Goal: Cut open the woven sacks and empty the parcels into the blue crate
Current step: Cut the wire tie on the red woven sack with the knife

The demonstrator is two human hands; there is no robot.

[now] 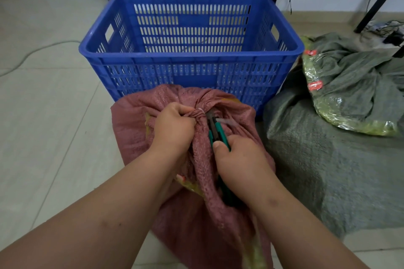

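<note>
Gripping the bunched neck of the red sack (196, 181), the left hand (172, 129) has its fingers curled tight round the gathered cloth just below the white tie (200, 111), probably to keep the knot taut and steady for the blade. Right hand (238, 159) is wrapped round a green-handled cutter (215, 132), thumb up on the handle, tip aimed at the tie, touching or almost touching it; can't tell if the tie is cut through yet. Blade points away from the body and sits beside the left fingers, so a slip toward that hand is the risk.

Sack stands upright on the floor between the forearms, neck still tied, parcels still inside and hidden. Blue crate (190, 59) sits right behind the sack, touching or just beside it, handy for tipping straight in; no parcels visible inside it. Grey-green sack (328, 170) is close on the right, full-looking, with another sack (354, 85) slumped on top showing clear plastic with red labels. Black table legs (371, 0) and a cable behind.
</note>
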